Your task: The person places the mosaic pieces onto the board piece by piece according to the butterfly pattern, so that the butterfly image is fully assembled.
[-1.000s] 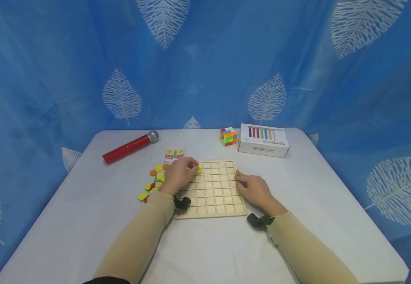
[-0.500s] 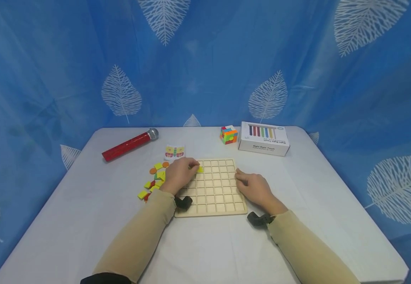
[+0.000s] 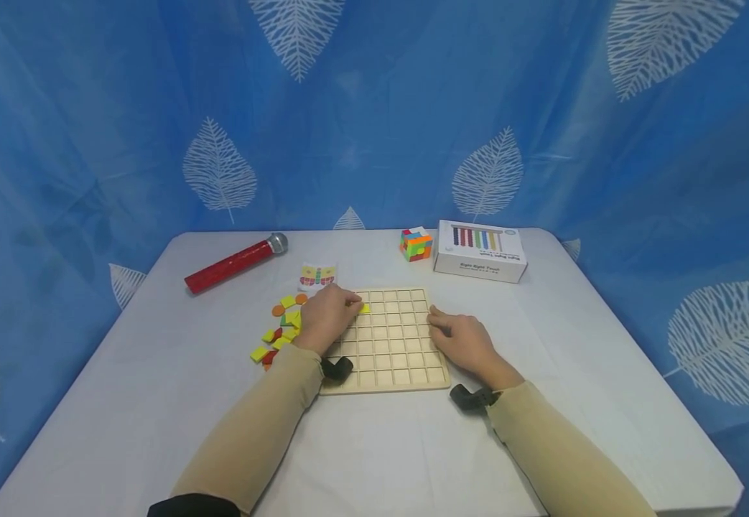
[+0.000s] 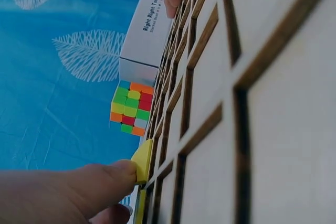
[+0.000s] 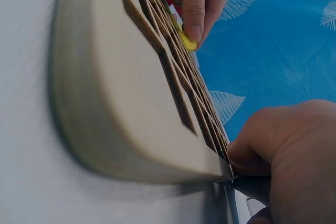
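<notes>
My left hand (image 3: 327, 319) pinches a small flat yellow piece (image 4: 143, 162) between thumb and finger, over the upper left part of a wooden grid board (image 3: 392, 343). The piece has a curved edge and touches the grid in the left wrist view. Another yellow piece (image 4: 140, 206) shows just below it, partly hidden by the fingers. At the board's right edge, my right hand (image 3: 467, 346) holds the rim with its fingertips; its lower fingers are partly hidden. Left of the board lie several loose yellow, orange, red and green pieces (image 3: 289, 301), some behind the left wrist.
A card with a coloured pattern (image 3: 317, 276) lies behind the board. Farther back are a red microphone (image 3: 237, 266), a puzzle cube (image 3: 416, 245) and a white box (image 3: 480, 251). A blue leaf-print curtain (image 3: 374, 115) stands behind the white table (image 3: 154, 416).
The yellow piece has settled flatter on the grid under my left fingers, which have barely shifted. My right hand stays at the board's edge. The view has tilted slightly.
</notes>
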A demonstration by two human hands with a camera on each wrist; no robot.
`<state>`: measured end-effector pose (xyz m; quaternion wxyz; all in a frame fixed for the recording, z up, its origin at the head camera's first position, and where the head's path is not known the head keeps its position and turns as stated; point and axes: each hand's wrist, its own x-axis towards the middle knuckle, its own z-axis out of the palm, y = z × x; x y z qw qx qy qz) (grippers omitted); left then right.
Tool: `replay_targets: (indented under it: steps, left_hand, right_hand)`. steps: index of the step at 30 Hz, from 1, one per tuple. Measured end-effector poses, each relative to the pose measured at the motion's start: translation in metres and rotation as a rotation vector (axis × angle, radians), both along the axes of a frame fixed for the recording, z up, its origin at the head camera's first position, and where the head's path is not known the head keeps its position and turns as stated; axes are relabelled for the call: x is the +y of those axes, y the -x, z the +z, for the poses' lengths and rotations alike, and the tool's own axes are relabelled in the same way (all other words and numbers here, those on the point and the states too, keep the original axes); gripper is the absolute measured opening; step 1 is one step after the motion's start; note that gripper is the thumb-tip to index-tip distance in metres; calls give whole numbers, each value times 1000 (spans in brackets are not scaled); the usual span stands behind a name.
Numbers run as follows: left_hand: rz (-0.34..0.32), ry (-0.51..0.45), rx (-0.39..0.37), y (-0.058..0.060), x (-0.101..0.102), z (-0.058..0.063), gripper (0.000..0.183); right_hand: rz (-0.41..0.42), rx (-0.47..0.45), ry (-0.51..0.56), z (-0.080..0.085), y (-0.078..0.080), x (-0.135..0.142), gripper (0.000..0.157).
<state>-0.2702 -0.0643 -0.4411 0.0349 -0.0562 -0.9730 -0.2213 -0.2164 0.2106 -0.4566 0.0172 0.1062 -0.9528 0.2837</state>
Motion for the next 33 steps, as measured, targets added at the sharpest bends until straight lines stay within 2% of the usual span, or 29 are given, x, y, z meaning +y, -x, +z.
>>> replay_targets:
  steps: [8, 13, 19, 22, 27, 30, 33]
  left_hand:
    - [7, -24, 18, 0, 1, -3, 10]
    - [29, -56, -11, -1, -7, 4, 16]
    - [149, -147, -65, 4, -39, 22, 26]
    - [204, -192, -92, 8, -61, 25, 29]
    - [243, -248, -186, 9, -89, 24, 36]
    - [244, -267, -231, 9, -95, 21, 36]
    - [242, -266, -238, 8, -97, 17, 36]
  right_hand:
    - [-4, -5, 4, -2, -1, 1, 40]
    - [0, -7, 19, -3, -1, 0, 39]
    - [7, -2, 9, -1, 0, 2, 40]
    - [15, 3, 4, 1, 0, 2, 40]
    - [24, -4, 1, 3, -1, 1, 41]
    - [22, -13, 4, 4, -2, 1, 41]
    - [22, -15, 5, 3, -2, 1, 41]
